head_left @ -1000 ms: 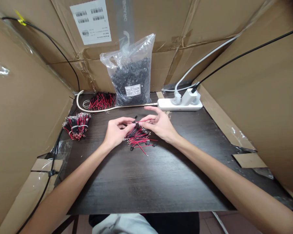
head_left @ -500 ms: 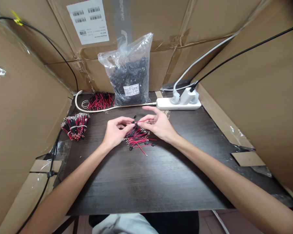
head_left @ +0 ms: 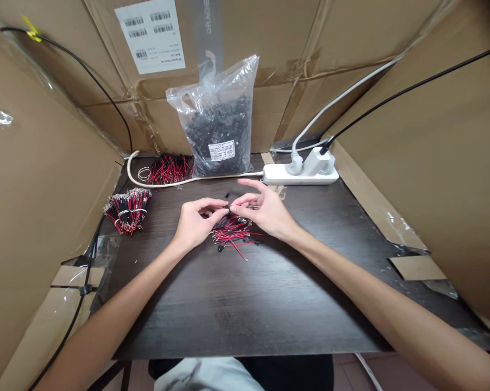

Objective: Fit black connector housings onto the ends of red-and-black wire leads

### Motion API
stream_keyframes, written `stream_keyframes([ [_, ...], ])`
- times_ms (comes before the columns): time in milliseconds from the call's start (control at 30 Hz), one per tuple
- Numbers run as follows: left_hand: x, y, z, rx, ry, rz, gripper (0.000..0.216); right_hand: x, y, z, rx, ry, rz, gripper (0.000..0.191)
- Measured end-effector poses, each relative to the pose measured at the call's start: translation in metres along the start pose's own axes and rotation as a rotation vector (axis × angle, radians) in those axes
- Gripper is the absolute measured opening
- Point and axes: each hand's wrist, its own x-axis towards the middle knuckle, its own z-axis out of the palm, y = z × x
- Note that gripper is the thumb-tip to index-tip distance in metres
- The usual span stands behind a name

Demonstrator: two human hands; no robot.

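Note:
My left hand (head_left: pixel 196 221) and my right hand (head_left: pixel 265 212) meet fingertip to fingertip above a loose pile of short red and black wires (head_left: pixel 232 232) on the dark table (head_left: pixel 245 304). Both hands pinch a thin red wire with a small black part at its end, held between them at about the middle. My right index finger sticks out straight while thumb and middle finger pinch. A few small black parts lie at the pile's near edge.
A banded bundle of red and black wires (head_left: pixel 126 210) lies at the left. Another wire heap (head_left: pixel 169 168) and a clear bag of black parts (head_left: pixel 218 122) stand at the back. A white power strip (head_left: pixel 300 172) sits back right. Cardboard walls enclose the table.
My hands have drawn closer, so the fingertips now touch around the wire. The exposed red length between them has shortened. The view shifted slightly.

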Motion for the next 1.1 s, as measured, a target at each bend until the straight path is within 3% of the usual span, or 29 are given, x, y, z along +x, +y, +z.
stream_keyframes([
  [467,-0.004,0.001,-0.002,0.032,-0.026,-0.002,0.014,-0.002,0.002,0.0,-0.064,-0.008,-0.035,0.071],
  [700,0.002,-0.006,-0.001,-0.079,0.011,-0.033,0.022,0.006,0.002,-0.009,-0.002,-0.109,-0.005,0.07],
  [967,0.003,-0.007,-0.003,-0.083,0.015,-0.004,0.021,0.009,0.001,-0.014,0.003,-0.111,0.017,0.046],
  [1100,0.002,-0.005,-0.003,-0.114,0.021,0.02,0.02,0.012,0.003,-0.013,0.032,-0.093,0.029,0.045],
])
